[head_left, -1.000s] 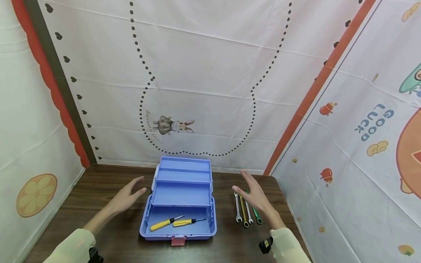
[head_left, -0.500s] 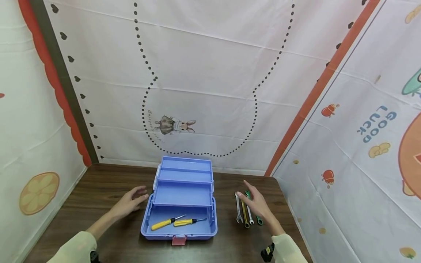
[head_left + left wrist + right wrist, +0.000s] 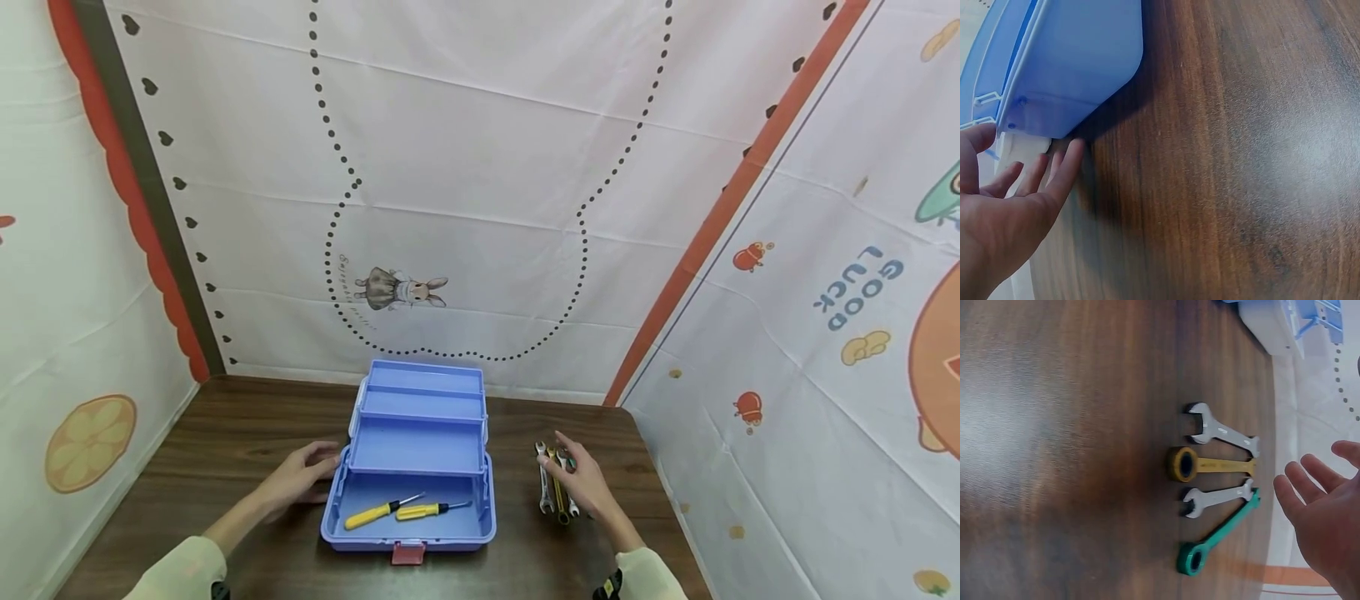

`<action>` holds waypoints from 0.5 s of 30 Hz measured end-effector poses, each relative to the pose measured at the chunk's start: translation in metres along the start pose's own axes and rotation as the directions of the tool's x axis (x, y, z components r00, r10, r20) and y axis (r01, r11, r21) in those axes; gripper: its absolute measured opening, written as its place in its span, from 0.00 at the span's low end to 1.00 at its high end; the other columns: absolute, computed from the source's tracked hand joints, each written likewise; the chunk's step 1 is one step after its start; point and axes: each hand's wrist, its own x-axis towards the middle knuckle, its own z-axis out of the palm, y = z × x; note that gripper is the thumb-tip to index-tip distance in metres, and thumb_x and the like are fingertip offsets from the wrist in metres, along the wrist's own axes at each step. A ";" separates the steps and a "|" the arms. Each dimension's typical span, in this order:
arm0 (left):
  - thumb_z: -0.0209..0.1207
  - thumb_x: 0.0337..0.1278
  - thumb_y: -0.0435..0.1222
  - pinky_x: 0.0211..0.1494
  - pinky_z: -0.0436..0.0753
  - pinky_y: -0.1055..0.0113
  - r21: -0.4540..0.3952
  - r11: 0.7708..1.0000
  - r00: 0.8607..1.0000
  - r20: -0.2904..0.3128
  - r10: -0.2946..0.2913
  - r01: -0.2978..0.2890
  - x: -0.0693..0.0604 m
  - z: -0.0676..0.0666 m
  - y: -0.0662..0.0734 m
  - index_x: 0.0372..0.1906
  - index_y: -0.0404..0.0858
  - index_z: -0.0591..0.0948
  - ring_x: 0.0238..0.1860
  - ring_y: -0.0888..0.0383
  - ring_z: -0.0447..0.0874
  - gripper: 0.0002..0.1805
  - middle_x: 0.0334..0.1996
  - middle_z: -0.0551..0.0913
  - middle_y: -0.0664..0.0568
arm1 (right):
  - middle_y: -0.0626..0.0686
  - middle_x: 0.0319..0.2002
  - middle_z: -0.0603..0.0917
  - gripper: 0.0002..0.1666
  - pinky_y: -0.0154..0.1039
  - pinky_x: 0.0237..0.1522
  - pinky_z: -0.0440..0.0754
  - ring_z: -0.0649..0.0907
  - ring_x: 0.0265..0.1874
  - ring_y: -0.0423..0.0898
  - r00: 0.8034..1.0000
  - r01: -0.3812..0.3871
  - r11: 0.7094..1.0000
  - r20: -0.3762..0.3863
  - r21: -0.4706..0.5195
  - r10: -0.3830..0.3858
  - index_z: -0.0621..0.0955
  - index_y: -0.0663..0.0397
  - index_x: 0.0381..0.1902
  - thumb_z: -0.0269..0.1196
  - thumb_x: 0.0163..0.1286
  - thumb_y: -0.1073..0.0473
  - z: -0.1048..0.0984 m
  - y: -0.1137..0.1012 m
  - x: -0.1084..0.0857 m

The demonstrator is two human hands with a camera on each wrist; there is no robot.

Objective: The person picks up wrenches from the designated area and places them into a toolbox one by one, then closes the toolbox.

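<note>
A blue toolbox (image 3: 417,443) stands with its lid and tray folded back. Two yellow-handled screwdrivers, one on the left (image 3: 367,516) and one on the right (image 3: 420,511), lie inside. My left hand (image 3: 294,478) is at the box's left side with fingers loosely bent; whether the fingertips touch it is hard to tell. Over the wrenches hovers my right hand (image 3: 585,480), fingers spread, holding nothing. In the right wrist view lie a silver open-end wrench (image 3: 1227,434), a yellow ratcheting wrench (image 3: 1222,465), a smaller silver wrench (image 3: 1215,497) and a green ratcheting wrench (image 3: 1225,526).
The brown wooden table (image 3: 255,417) is bounded by a printed white cloth (image 3: 465,250) at the back and by cloth on both sides. A red latch (image 3: 408,552) hangs from the toolbox's front.
My left hand has come down and right to the toolbox's side. My right hand has lowered over the wrenches. Toolbox, screwdrivers and wrenches have stayed in place.
</note>
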 end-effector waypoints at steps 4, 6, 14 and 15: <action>0.58 0.81 0.45 0.53 0.90 0.46 -0.048 0.999 1.000 0.026 -0.002 0.004 0.000 -0.001 -0.004 0.77 0.26 0.62 0.64 0.37 0.81 0.36 0.68 0.73 0.28 | 0.63 0.68 0.78 0.44 0.63 0.64 0.79 0.78 0.65 0.64 1.000 -0.008 0.999 -0.012 0.031 0.008 0.72 0.60 0.77 0.69 0.75 0.41 0.008 0.004 -0.004; 0.58 0.81 0.46 0.54 0.90 0.45 -0.063 0.998 0.999 0.040 -0.001 0.003 0.001 -0.001 -0.005 0.77 0.25 0.63 0.63 0.39 0.82 0.36 0.67 0.74 0.29 | 0.64 0.68 0.79 0.44 0.64 0.65 0.79 0.79 0.65 0.64 1.000 -0.014 0.999 -0.017 0.048 0.015 0.72 0.62 0.76 0.69 0.74 0.41 0.012 0.005 -0.006; 0.57 0.81 0.46 0.55 0.90 0.46 -0.048 0.998 0.997 0.068 -0.026 0.030 0.004 -0.004 -0.003 0.76 0.24 0.63 0.64 0.39 0.81 0.36 0.68 0.74 0.29 | 0.67 0.67 0.79 0.45 0.66 0.65 0.78 0.79 0.65 0.66 0.999 -0.050 0.998 -0.006 0.048 0.050 0.73 0.62 0.75 0.68 0.74 0.38 0.020 0.005 -0.007; 0.57 0.81 0.45 0.55 0.90 0.46 -0.043 0.999 0.997 0.066 -0.028 0.031 0.005 -0.004 -0.002 0.76 0.24 0.64 0.64 0.38 0.81 0.35 0.67 0.74 0.28 | 0.67 0.67 0.79 0.45 0.66 0.66 0.78 0.79 0.65 0.65 0.998 -0.058 0.997 -0.007 0.049 0.059 0.73 0.62 0.75 0.68 0.74 0.38 0.021 0.005 -0.007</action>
